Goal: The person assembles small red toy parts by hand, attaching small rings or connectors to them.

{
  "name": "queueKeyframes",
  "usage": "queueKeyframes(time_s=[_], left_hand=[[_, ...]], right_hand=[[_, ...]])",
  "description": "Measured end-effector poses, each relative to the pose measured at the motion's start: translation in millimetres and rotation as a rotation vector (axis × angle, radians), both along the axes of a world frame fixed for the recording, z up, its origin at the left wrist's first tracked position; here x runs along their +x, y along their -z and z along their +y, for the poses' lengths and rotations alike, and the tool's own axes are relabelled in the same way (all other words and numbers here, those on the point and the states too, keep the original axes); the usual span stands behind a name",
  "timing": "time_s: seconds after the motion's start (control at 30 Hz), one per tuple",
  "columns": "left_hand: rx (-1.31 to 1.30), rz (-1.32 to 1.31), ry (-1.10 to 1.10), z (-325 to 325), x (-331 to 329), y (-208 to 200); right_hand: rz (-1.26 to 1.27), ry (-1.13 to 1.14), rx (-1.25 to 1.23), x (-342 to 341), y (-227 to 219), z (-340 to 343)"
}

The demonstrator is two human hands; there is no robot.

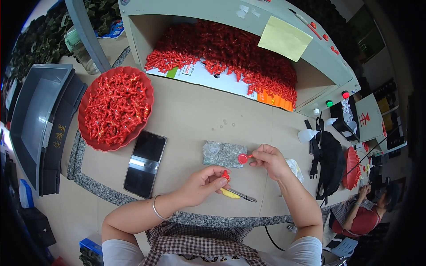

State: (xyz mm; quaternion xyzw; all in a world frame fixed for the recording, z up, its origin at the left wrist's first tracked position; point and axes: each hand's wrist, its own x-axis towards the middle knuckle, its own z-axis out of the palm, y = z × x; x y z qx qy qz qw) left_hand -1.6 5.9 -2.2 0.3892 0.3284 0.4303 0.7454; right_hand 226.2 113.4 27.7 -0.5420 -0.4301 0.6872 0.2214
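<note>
Work seemed to be partway through a single small red piece (226,175), which sat on the near side of the speckled stone block (233,150), pinched between the thumb and fingers of your left hand (206,184). Your right hand (268,162) stood just right of the block, its fingertips gripping a thin red part with a round head (242,158), and that head was over the block's right end. The two red parts were apart, so, as I judged it, nothing had yet been brought together on this piece. Tweezers (247,197) pointed out from under your left hand, nearer you than the block, beside a yellow item (230,194); whether your fingers also held them, I couldn't tell. Well left of the block, a scalloped red bowl (151,95) was full of glossy red pieces, and beyond the block a shelf unit (199,11) held a far larger red heap (222,48). Plenty of pieces lay about, then, but which were finished and which were left, the view didn't show.
</note>
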Motion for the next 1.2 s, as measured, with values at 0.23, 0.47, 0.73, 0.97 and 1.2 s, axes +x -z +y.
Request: queueKeyframes(time_s=[0.23,0.47,0.73,0.97,1.2], left_hand=[[-0.074,-0.043,0.014,3.1,-6.2,-3.6],[-0.051,-0.058,-0.005,2.4,-2.0,-1.7],[-0.008,-0.015,-0.011,1.5,-0.1,-2.6],[0.036,0.024,-0.011,0.3,-2.2,-1.5],[0.188,0.137,-0.109,1.4,-5.0,0.9]], right_hand=[[0.109,-0.067,0.552,-8.7,-23.6,-34.1],[-0.188,-0.334,1.221,-28.4,-30.0,-57.3],[-0.243,-0.353,1.289,-31.2,-23.0,-60.5],[-0.274,-0.355,1.311,-35.0,-18.9,-62.7],[-0.427,-0.298,1.506,-41.2,-8.8,-69.4]])
